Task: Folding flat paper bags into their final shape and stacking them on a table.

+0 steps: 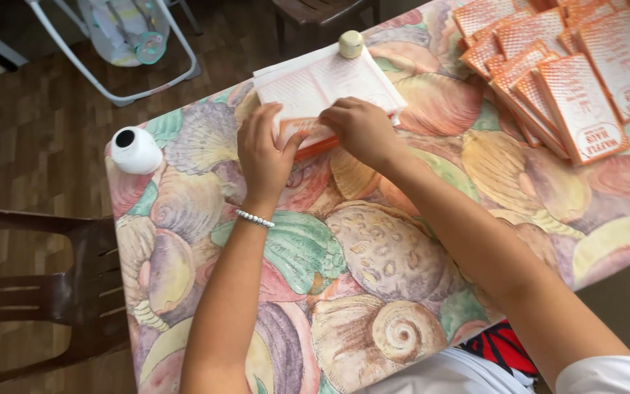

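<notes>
My left hand and my right hand both grip the near edge of a flat orange-and-white paper packet, the top one of a white stack of flat sheets. The left thumb and fingers pinch the packet's left corner. The right hand's fingers curl down over its right part. A bead bracelet circles my left wrist. The stack lies on a table covered with a seashell-print cloth.
Several orange patterned flat packets fan out at the table's far right. A small cream lidded jar rests on the stack's far edge. A white round device sits at the table's left corner. A dark wooden chair stands left.
</notes>
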